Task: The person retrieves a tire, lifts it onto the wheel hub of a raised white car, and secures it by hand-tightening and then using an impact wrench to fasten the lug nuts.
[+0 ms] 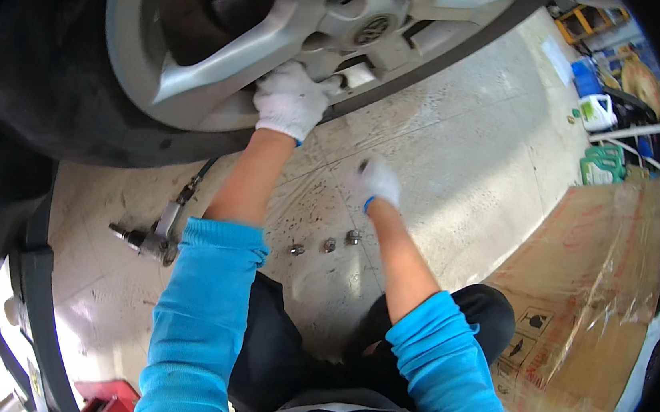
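Wheel-nut step in hand, by appearance. Left hand [291, 101] is closed on the wheel [226, 42] at its hub. Right hand [375, 183] is blurred over the floor [463, 164]; grip cannot be told. Three nuts [324, 246] lie mid-floor, the wrench [151, 239] beside them. Next move likely needs a firm hold on the wheel.

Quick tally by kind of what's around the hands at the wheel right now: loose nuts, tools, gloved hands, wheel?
Loose lug nuts on the floor: 3
Impact wrench: 1
Wheel: 1
Gloved hands: 2, left hand on the wheel, right hand in the air, blurred
Total: 7
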